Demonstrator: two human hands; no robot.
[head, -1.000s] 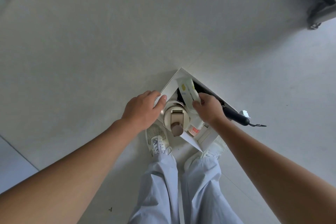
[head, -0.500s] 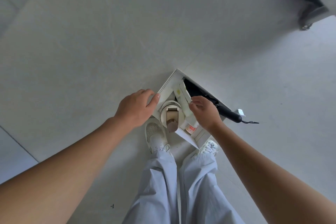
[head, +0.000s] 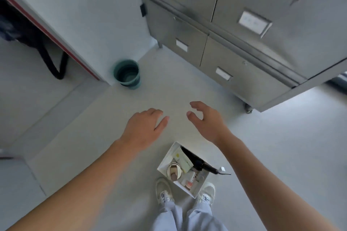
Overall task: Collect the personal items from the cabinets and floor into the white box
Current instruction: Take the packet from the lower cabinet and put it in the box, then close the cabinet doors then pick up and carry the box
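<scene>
The white box point(head: 166, 159) stands on the floor just in front of my feet. Inside it lie a round beige device point(head: 174, 171), a pale packet with a yellow spot point(head: 183, 159), small cartons, and a black-handled tool point(head: 205, 167) that sticks out over the right rim. My left hand point(head: 145, 127) hovers above the floor, beyond the box, fingers relaxed and holding nothing. My right hand point(head: 205, 121) is raised beside it, fingers loosely spread, also empty. Neither hand touches the box.
A grey metal cabinet point(head: 234, 30) with closed, labelled doors fills the upper right, on castors. A teal bucket point(head: 127, 74) stands on the floor by a white wall corner. A black cable hangs at the far left.
Both hands have let go of the box and the packet and lifted away. The view has tilted up, bringing the cabinet and bucket into sight.
</scene>
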